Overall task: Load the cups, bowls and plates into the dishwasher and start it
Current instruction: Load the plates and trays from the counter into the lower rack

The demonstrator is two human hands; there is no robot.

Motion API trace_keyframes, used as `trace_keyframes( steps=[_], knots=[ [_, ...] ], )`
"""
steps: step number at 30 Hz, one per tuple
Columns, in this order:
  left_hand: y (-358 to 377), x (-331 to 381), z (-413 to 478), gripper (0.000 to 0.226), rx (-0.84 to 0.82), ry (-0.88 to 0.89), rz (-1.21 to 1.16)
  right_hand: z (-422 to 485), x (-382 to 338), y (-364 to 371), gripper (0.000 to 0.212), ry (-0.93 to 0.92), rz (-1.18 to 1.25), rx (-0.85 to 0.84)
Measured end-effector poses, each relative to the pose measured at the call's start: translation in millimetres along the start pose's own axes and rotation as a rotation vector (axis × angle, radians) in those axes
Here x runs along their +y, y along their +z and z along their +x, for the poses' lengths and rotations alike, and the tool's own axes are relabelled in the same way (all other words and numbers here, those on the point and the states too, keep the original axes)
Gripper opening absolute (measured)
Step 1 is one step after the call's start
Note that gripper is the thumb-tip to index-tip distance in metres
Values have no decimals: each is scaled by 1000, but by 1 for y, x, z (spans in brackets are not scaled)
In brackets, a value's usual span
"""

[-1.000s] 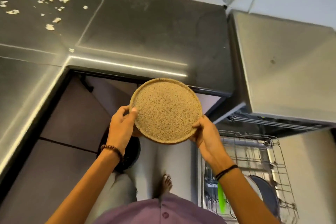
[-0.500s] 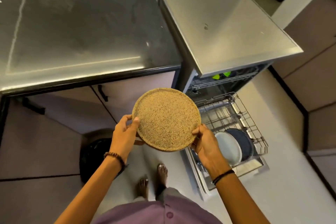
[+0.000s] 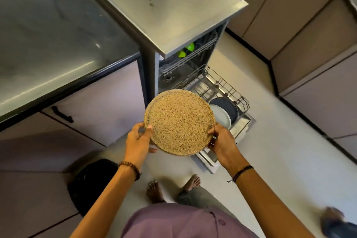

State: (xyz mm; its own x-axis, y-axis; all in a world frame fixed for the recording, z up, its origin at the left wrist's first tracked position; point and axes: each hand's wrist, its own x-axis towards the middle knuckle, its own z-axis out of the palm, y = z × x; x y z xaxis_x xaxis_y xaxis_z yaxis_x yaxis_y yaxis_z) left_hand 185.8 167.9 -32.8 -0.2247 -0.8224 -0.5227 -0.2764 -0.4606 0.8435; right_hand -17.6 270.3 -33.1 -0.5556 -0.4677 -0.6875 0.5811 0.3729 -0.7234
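Observation:
I hold a round speckled tan plate [image 3: 179, 121] level in front of me, my left hand [image 3: 138, 140] on its left rim and my right hand [image 3: 222, 141] on its right rim. Beyond it the dishwasher [image 3: 164, 6] stands open, its lower rack [image 3: 222, 85] pulled out over the dropped door. A white plate [image 3: 220, 117] and a dark plate [image 3: 227, 107] stand upright in that rack, just right of the held plate. Green items [image 3: 186, 49] sit in the upper rack inside.
A dark countertop [image 3: 58, 35] with cabinets below runs along the left. A black bin [image 3: 92, 181] stands on the floor at lower left. Tan cabinets [image 3: 309, 35] line the right side. My bare feet [image 3: 173, 187] are on the floor; another person's foot [image 3: 336, 222] shows at lower right.
My view has swung right from the countertop to the open dishwasher. The plate, still held in both hands, now sits over the front left of the lower rack.

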Motion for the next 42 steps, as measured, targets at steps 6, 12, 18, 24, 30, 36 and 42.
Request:
trace_keyframes(
  steps=[6, 12, 18, 24, 30, 36, 42],
  knots=[
    [38, 0, -3, 21, -62, -18, 35, 0, -3, -39, 22, -5, 60, 55],
    [87, 1, -12, 23, -108, -20, 98, 11, -7, -90, 21, 8, 69, 98],
    [168, -6, -33, 15, -97, -42, 142, 42, -20, -171, 20, 30, 72, 71],
    [276, -15, -53, 25, 6, -91, 126, 95, -60, -263, 21, 35, -26, -25],
    [369, -31, -39, 7, 96, -129, 57, 168, -87, -324, 16, 47, -41, -63],
    [433, -49, -10, 17, 181, -199, 1, 230, -99, -356, 18, 56, -99, -83],
    [475, -49, 30, 16, 184, -206, 2, 283, -114, -371, 20, 83, -126, -68]
  ],
)
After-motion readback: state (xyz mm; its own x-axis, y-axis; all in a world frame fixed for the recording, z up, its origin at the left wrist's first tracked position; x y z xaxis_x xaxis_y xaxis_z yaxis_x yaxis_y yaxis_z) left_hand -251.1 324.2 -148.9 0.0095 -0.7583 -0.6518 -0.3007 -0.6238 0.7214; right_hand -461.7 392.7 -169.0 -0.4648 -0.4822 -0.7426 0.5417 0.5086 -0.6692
